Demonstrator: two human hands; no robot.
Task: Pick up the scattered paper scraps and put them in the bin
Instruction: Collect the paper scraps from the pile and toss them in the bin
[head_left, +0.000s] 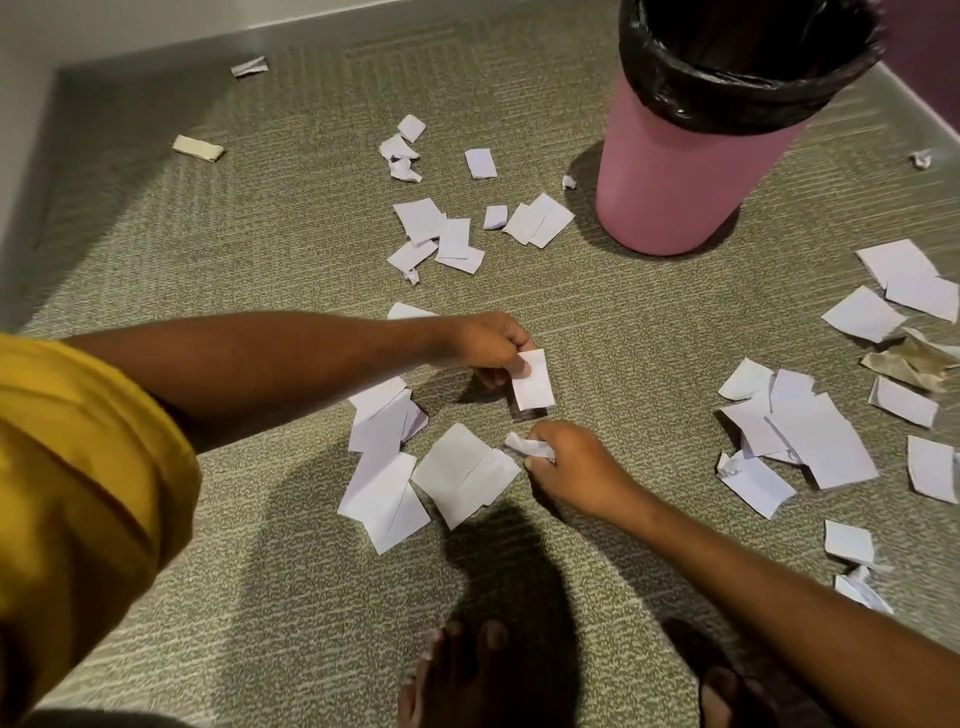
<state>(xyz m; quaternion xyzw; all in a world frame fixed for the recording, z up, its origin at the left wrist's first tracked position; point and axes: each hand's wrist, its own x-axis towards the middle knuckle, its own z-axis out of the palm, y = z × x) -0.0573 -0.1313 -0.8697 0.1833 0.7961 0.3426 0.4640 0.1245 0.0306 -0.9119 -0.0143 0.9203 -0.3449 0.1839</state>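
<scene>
Grip, left hand (488, 345): thumb and fingers pinch a flat white rectangular paper scrap (532, 387) by its top edge, and the rest hangs just above the grey-green carpet floor (260, 249). Right hand (571, 462) grip is curled round a small crumpled white scrap (524, 446), low by the carpet. Both hands are loaded and well apart from the pink plastic bin with black bag liner (670, 176), which stands upright ahead and to the right.

Risks:
- **Edge-only pinch:** the flat scrap is held at one edge, so it could slip or flutter off on the carry.
- **Grabbing more:** if either hand reaches for the overlapping white pile (384, 467) just beside the right hand, the held piece may drop. Flat sheets lie tight on the carpet and are hard to lift.
- **Bunched liner rim:** light scraps could catch there or land outside the bin.
- **Outliers:** plenty remains, including the cluster near the bin base (436, 234), the spread at right (800, 431) and a cream folded piece (197, 148) at far left, so strays are easy to miss.
- **Bare foot (457, 670):** it is near the pile and could scuff scraps.
</scene>
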